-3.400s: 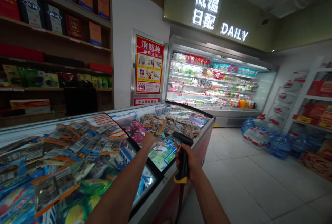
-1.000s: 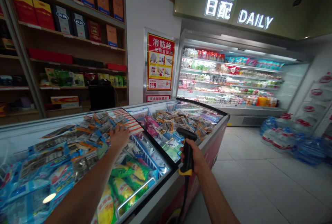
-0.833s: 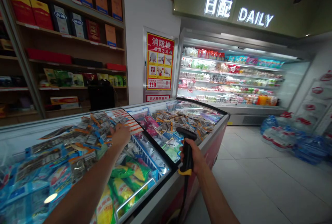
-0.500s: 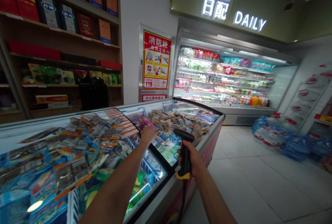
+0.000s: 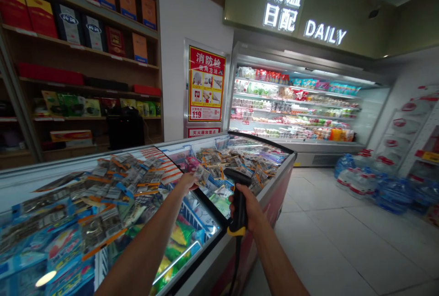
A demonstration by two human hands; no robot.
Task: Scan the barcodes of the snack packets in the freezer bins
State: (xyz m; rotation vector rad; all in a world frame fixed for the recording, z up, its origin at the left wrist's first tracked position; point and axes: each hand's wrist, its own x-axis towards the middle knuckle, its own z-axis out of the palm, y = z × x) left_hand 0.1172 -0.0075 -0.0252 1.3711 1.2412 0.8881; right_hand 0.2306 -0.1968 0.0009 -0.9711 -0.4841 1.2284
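Across the shop freezer (image 5: 276, 181), loose packets (image 5: 132, 177)

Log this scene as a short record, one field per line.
Left hand: near the freezer's black divider, at a small packet; grip unclear
Right hand: holding a black-and-yellow scanner, cord hanging down
Freezer: many orange-edged packets
Background: lit cooler under a DAILY sign
Floor: large water bottles at right

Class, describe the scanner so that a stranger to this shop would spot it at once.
Find the freezer of packets, lower left of the lit DAILY sign. In front of its right edge, the right hand grips the scanner roughly upright. Unlike those packets, it is black, with yellow at its foot and a cord hanging below.
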